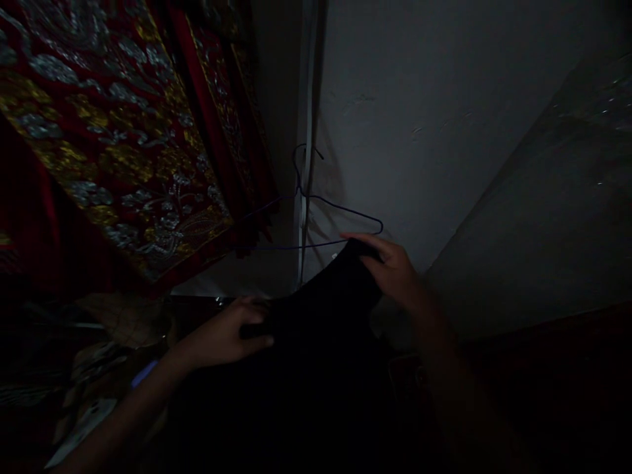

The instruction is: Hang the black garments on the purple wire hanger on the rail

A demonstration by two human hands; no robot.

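A dark sleeveless garment [316, 342] hangs between my two hands, its lower part lost in shadow. My left hand [237, 332] pinches one shoulder of it, lower than the other side. At the opposite shoulder, my right hand [388, 266] grips the cloth right at the right end of a thin blue-purple wire hanger [345, 209]. The hanger's hook is at a vertical pale strip on the wall. Its left end reaches in front of the red cloth and is hard to make out. A small white tag [334, 255] shows at the garment's neckline.
Red cloth with gold and silver sequin embroidery [128, 151] hangs at the upper left. Behind the hanger runs a pale vertical pole or strip [309, 99] against a grey wall [419, 99]. Dim clutter, including a tan bag-like thing [123, 319], lies at the lower left.
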